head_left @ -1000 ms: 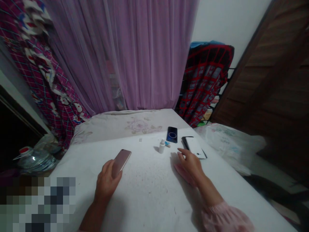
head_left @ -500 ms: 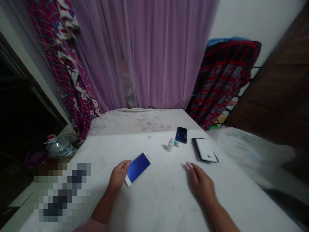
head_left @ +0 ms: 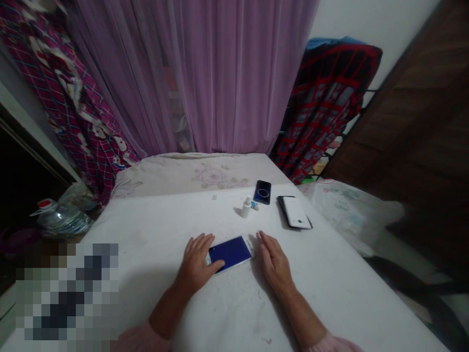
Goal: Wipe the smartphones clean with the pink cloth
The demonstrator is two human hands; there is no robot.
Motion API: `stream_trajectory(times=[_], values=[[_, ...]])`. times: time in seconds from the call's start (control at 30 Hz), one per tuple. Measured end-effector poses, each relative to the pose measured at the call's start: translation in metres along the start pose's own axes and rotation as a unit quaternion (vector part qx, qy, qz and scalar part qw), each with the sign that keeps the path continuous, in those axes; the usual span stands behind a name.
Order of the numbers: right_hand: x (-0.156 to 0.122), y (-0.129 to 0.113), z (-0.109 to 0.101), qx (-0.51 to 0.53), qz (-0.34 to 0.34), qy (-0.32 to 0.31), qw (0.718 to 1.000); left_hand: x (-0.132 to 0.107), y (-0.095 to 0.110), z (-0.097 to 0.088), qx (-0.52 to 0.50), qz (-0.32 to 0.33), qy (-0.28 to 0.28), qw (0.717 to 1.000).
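A white smartphone (head_left: 230, 253) with a lit blue screen lies slanted in front of me. My left hand (head_left: 198, 261) grips its left end, the thumb over the screen's lower edge and the other fingers at the upper left corner. Just past the phone's right end is my right hand (head_left: 274, 261), resting on its side with the fingers stretched forward and close together. I see nothing held in it, though its palm side is partly hidden. Beyond the phone stands a small white bottle (head_left: 245, 208), a small blue-and-white item (head_left: 254, 206) beside it.
A dark phone (head_left: 262, 192) with a ring on its screen lies behind the bottle. To the right, a white phone (head_left: 296, 212) rests on dark ones. A tiny pale square (head_left: 214, 197) is on the white table cover (head_left: 154, 215). A water jug (head_left: 62, 218) stands at far left.
The smartphone has moved right and turned closer to level. My left hand has spread over its left end. My right hand has come in to the phone's right end. The view has shifted.
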State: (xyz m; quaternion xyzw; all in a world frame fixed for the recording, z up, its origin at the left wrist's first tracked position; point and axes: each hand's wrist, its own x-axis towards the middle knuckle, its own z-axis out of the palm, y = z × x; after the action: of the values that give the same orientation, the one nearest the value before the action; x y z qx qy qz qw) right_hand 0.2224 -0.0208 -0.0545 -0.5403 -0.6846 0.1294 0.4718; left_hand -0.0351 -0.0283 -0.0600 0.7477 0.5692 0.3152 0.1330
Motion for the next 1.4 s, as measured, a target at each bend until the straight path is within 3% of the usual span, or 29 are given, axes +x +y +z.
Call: stream_trajectory(times=[0.17,0.4,0.53,0.8,0.93,1.17,1.27,1.4], values=[[-0.002,-0.012,0.014,-0.041,-0.034,-0.053,0.997,-0.015,0.008,0.008,0.140,0.086,-0.019,0.986],[-0.009,-0.021,0.007,-0.045,-0.086,-0.106,0.990,-0.004,0.038,0.024,0.168,0.112,-0.037,0.979],[-0.003,-0.013,0.011,-0.039,-0.087,-0.125,0.988,-0.004,0.036,0.023,0.169,0.118,-0.050,0.977],[0.042,-0.008,0.041,-0.067,-0.033,-0.132,0.988,-0.004,0.034,0.022,0.175,0.123,-0.048,0.976],[0.030,-0.008,0.036,-0.037,-0.049,-0.113,0.992,-0.004,0.034,0.021,0.175,0.120,-0.041,0.976],[-0.016,-0.010,0.003,0.053,-0.075,-0.100,0.991,-0.006,0.031,0.024,0.166,0.098,-0.020,0.981],[-0.008,-0.008,0.006,0.054,-0.073,-0.107,0.990,-0.005,0.029,0.024,0.169,0.108,-0.027,0.979],[0.025,-0.004,0.025,0.029,-0.054,-0.123,0.990,-0.004,0.029,0.022,0.176,0.110,-0.030,0.978]])
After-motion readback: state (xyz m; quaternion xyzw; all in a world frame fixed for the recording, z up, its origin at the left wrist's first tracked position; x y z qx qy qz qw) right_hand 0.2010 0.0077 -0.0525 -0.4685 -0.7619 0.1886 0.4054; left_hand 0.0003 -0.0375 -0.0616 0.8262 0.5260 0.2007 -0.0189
